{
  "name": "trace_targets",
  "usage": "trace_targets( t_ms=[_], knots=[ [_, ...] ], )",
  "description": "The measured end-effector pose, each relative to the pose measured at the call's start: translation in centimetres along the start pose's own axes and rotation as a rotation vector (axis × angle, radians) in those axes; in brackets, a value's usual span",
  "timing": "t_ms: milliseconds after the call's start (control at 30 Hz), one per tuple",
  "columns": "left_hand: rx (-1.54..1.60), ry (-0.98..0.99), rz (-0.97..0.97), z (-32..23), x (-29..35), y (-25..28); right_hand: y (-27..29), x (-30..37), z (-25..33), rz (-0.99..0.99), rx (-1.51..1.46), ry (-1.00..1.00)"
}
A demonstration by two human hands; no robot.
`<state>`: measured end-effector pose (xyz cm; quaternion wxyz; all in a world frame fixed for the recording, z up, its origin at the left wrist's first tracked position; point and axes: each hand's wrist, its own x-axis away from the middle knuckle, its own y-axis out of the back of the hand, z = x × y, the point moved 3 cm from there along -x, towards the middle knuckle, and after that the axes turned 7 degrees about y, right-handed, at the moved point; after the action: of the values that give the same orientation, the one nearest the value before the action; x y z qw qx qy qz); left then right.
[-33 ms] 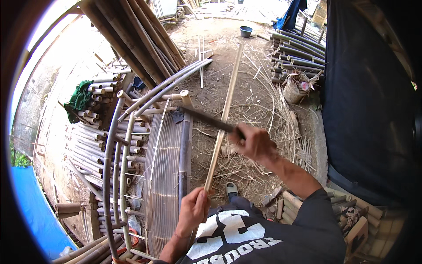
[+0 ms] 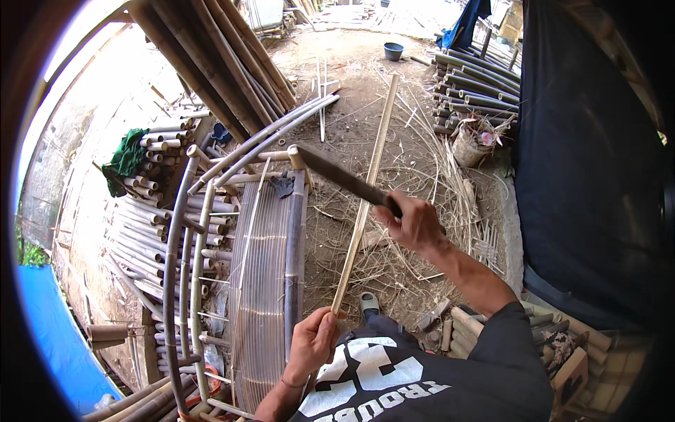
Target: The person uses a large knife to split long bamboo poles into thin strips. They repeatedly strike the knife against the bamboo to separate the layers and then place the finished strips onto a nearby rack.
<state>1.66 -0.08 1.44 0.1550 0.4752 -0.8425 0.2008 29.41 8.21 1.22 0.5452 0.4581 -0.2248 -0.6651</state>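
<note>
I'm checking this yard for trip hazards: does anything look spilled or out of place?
Yes: loose strips lie tangled on the dirt floor, mostly right of the pale slat, looking messy against the stacked poles.

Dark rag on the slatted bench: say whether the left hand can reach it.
Probably not: the left hand grips the bamboo strip, and the dark rag lies at the far end of the slatted bench.

long pale bamboo strip (image 2: pixel 354 235), slanted dark knife (image 2: pixel 337 171)

Bench (image 2: pixel 261 288) left of strip (image 2: pixel 378 144); rag (image 2: pixel 283 186) on bench; bucket (image 2: pixel 394 51) beyond strip; pole stack (image 2: pixel 474 88) right of bucket.
</note>
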Motion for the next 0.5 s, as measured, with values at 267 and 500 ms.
trace_targets(
  t_ms=[267,500],
  knots=[
    [-0.096,0.023,-0.004,1.0,1.7,-0.6,0.5,-0.2,-4.6,-0.063,0.084,0.075],
    [-0.102,0.130,-0.054,2.7,5.0,0.0,3.1,-2.0,-10.4,-0.123,0.128,-0.027]
  ],
)
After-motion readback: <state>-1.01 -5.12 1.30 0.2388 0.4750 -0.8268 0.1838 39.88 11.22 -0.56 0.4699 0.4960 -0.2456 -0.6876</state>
